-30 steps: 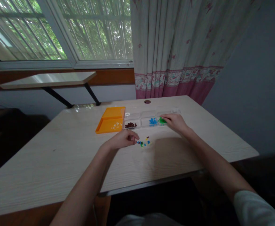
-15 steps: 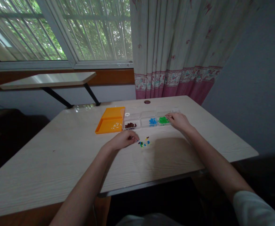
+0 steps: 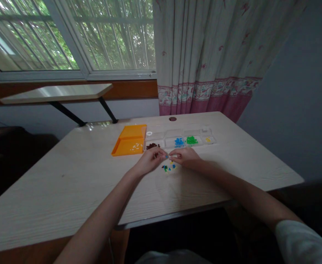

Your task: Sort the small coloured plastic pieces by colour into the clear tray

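A small heap of mixed coloured beads [image 3: 169,168] lies on the wooden table [image 3: 67,190]. My left hand [image 3: 149,160] hovers just behind the heap, fingers pinched on a small blue bead. My right hand [image 3: 184,157] rests beside it, fingertips pinched at the heap's far edge, almost touching the left hand. Behind them stands a clear divided box [image 3: 170,134] with brown beads [image 3: 151,146], blue beads [image 3: 179,141], green beads [image 3: 191,140] and a few yellow beads [image 3: 208,139] in separate compartments.
An orange tray [image 3: 130,139] with a few white bits lies left of the clear box. A small white ring [image 3: 149,133] sits at the box's back left. A cable hole [image 3: 172,118] is near the table's far edge, under a curtain [image 3: 205,55].
My right hand has left the green compartment and come back left to the bead heap. My left hand has lifted slightly forward, meeting the right hand.
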Demonstrator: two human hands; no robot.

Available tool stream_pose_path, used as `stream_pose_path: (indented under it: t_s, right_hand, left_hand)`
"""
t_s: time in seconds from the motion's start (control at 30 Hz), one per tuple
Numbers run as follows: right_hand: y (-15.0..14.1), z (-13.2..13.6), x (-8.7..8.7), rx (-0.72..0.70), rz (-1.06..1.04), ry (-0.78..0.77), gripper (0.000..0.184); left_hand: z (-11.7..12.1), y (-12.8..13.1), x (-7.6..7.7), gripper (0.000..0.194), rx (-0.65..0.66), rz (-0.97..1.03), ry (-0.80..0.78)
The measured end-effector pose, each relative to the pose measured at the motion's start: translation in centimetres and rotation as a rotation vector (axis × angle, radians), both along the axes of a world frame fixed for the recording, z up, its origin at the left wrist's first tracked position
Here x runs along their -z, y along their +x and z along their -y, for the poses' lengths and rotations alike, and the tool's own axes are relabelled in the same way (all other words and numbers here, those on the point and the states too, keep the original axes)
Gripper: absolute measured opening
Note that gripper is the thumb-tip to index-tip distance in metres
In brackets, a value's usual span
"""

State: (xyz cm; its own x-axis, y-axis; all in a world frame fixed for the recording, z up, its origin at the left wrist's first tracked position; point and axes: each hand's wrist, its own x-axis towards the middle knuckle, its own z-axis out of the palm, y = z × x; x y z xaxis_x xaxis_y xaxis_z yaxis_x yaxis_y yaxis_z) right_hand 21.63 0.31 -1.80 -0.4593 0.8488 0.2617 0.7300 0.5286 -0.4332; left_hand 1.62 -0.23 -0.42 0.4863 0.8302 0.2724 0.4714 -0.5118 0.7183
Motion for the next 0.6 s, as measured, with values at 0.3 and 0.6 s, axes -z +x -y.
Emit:
stream_pose_path:
  t_s: [0.3, 0.6]
  right_hand:
    - [-0.2, 0.4, 0.5, -0.052, -0.127, 0.055, 0.022]
    - [1.4, -0.5, -1.2, 0.127, -0.217, 0.288, 0.028]
  left_hand:
    - [-0.1, 0.6, 0.8, 0.023, 0.003, 0.046, -0.008]
    - [0.3, 0.8, 0.8, 0.029, 0.131, -0.17, 0.194]
